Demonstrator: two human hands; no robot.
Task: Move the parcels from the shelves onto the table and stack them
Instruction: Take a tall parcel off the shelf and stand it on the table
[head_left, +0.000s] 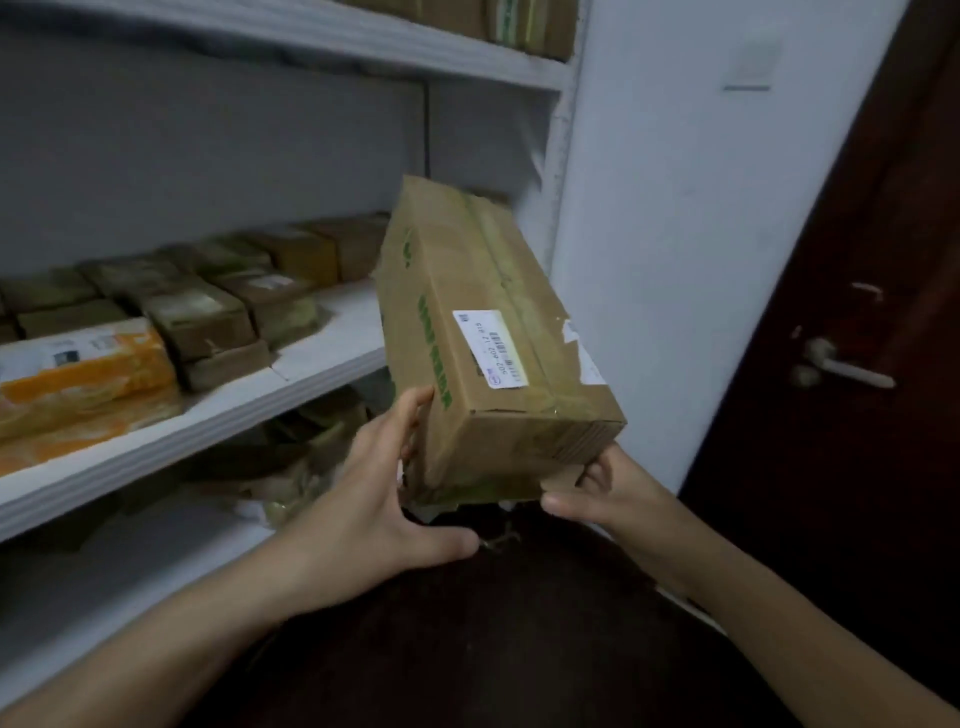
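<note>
From the head camera, the person holds a long cardboard box (498, 353) in the air in the middle of the view. It is in front of the white shelf (322, 358), not on it. The far end of the box tips up toward 12 o'clock. The near end points down at the person.

The box looks stiff, with tape along the top and a white label (488, 348). I think it is not very heavy, since it is held only at one end. The long part sticks out far, so it could tip. The bottom near edge looks torn and soft. A hand under the middle may be safer.

The left hand (374, 499) is at 7 o'clock from the box. Its fingers (415, 410) lie mostly straight and press flat on the left side. The thumb sticks out below and touches nothing.

The right hand (602, 493) is at 5 o'clock from the box. Its fingers curl around the bottom right corner and grip it.

More parcels (197, 312) sit on the shelf at 9 o'clock. A dark door (857, 260) is at 3 o'clock. No table shows here.
</note>
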